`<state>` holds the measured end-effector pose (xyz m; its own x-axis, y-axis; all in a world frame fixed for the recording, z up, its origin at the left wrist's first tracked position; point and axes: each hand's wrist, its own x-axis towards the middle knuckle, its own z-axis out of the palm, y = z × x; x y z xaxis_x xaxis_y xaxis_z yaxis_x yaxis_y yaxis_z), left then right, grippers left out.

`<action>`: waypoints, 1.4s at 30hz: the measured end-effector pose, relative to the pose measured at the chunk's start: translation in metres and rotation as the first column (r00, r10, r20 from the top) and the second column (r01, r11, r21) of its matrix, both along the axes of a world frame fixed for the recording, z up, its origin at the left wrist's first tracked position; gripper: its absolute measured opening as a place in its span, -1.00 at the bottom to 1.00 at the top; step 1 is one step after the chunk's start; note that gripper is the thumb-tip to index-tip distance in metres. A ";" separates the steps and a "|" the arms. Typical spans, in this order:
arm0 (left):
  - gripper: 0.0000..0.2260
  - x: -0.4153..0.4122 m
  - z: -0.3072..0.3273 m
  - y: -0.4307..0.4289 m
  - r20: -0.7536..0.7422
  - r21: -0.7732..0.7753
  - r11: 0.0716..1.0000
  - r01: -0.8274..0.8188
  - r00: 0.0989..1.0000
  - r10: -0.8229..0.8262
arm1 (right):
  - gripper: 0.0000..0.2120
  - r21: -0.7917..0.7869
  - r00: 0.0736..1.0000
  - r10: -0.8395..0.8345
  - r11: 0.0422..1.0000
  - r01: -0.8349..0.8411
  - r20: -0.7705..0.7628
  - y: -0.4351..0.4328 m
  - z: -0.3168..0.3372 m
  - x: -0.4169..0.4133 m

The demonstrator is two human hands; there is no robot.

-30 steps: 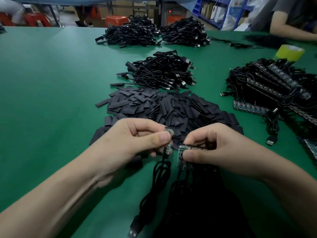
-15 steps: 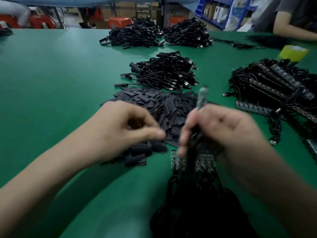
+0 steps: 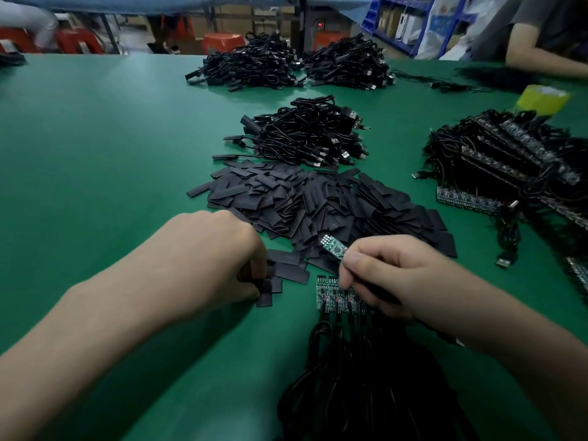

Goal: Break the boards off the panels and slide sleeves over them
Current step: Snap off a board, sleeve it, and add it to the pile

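Board (image 3: 333,246) pinched in my right hand (image 3: 397,275), over near edge of pile (image 3: 318,202) | left hand (image 3: 216,259) curled on loose sleeves (image 3: 288,270) at same edge, grip I cannot tell | risk: I may lift two sleeves together, or flat sleeve may catch on board parts; cables (image 3: 350,377) may drag panel (image 3: 334,294) | writing: none readable
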<state>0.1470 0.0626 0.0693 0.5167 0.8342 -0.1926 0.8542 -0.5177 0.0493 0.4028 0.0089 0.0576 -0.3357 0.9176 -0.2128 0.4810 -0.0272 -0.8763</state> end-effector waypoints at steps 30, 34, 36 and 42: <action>-0.80 0.037 -0.032 -0.025 0.815 0.164 0.976 -0.141 0.578 -0.054 | -0.70 0.235 0.997 -0.073 0.969 0.073 -0.006 0.003 -0.023 0.014; -0.80 0.037 -0.032 -0.024 0.816 0.165 0.974 -0.153 0.575 -0.048 | -0.67 0.201 0.999 -0.051 0.978 0.051 -0.006 0.003 -0.026 0.015; -0.80 0.037 -0.032 -0.025 0.822 0.142 0.979 -0.144 0.569 -0.035 | -0.66 0.213 0.999 -0.045 0.976 0.039 0.024 0.003 -0.026 0.014; -0.81 0.035 -0.031 -0.025 0.787 0.191 0.978 -0.086 0.609 -0.100 | -0.69 0.248 0.998 -0.047 0.968 0.034 0.047 0.001 -0.023 0.014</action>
<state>0.1821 0.0380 0.0385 0.3946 0.7992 0.4533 0.5255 -0.6010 0.6022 0.4169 0.0097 0.0344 -0.2912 0.9566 0.0059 0.5290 0.1662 -0.8322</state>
